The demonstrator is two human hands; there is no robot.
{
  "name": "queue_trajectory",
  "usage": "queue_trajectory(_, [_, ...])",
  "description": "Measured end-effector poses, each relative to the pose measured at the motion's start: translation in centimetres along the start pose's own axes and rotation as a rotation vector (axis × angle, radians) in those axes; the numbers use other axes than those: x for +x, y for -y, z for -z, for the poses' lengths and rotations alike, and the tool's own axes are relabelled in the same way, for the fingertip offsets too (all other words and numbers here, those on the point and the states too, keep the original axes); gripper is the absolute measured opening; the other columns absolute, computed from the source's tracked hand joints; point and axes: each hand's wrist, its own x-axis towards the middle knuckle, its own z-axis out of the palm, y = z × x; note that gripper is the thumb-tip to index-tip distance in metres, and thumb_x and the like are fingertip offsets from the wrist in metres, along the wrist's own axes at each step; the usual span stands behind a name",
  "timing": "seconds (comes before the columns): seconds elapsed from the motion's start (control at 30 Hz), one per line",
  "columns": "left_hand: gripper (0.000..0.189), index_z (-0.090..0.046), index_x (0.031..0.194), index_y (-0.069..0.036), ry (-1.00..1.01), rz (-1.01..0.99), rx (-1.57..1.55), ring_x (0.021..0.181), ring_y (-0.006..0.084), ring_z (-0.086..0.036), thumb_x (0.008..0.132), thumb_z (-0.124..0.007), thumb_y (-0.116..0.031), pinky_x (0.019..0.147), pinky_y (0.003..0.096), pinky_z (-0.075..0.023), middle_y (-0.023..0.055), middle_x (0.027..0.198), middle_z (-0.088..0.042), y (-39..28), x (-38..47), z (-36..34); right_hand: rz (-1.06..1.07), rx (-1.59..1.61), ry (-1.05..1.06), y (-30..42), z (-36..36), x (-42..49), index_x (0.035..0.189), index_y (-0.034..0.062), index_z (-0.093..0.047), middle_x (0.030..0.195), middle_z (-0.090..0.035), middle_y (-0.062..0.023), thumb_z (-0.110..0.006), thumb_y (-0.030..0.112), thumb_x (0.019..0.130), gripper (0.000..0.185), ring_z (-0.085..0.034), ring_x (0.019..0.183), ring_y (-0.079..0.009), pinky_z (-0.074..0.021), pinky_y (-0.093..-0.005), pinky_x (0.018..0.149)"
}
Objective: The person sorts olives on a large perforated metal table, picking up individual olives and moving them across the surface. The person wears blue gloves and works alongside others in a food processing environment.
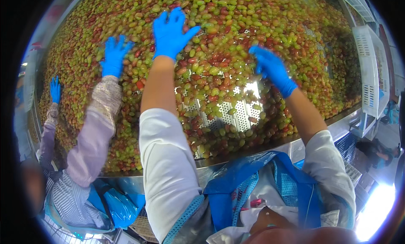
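Observation:
Green and red grapes [218,64] lie loose over a perforated metal surface [242,114], whose holes show in front of me. My left hand [171,32], in a blue glove, is spread palm down on or just over the grapes, fingers apart and holding nothing visible. To the right, my right hand [272,68], also blue-gloved, hovers at or just above the grapes with its fingers bent and slightly blurred. Its palm side is hidden, so whether it holds a grape is unclear.
At my left a co-worker in striped clothes [76,193] reaches both blue-gloved hands over the grapes. White plastic crates [368,70] stand at the right rim. A metal edge [202,174] runs between my body and the grapes. Another person [379,152] is farther off at right.

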Motion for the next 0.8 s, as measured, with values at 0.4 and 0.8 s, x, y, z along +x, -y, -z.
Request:
queue_trajectory(0.4, [0.084,-0.041,0.156,-0.009,0.038,0.339,-0.108,0.149,0.0533,-0.022,0.090,-0.070,-0.049,0.120,0.0629,-0.0198,0.0226,0.165,-0.030,-4.2,-20.4,11.4,0.352,-1.259,0.302,3.3,-15.3,-3.7,0.109,0.0108,-0.072,0.097,-0.075,-0.0165,-0.062,0.030,0.094,0.026,-0.073,0.090,-0.0374,-0.0575,-0.0488,0.080])
queue_trajectory(0.8, [0.091,-0.034,0.159,-0.005,0.220,0.421,-0.557,0.152,0.0461,-0.023,0.087,-0.076,-0.041,0.122,0.0567,-0.0219,0.0268,0.166,-0.022,-10.6,-30.6,18.1,0.353,-1.220,0.235,-1.0,-13.6,-6.6,0.107,0.0103,-0.071,0.103,-0.072,-0.0183,-0.054,0.031,0.099,0.028,-0.070,0.095,-0.0397,-0.0556,-0.0499,0.082])
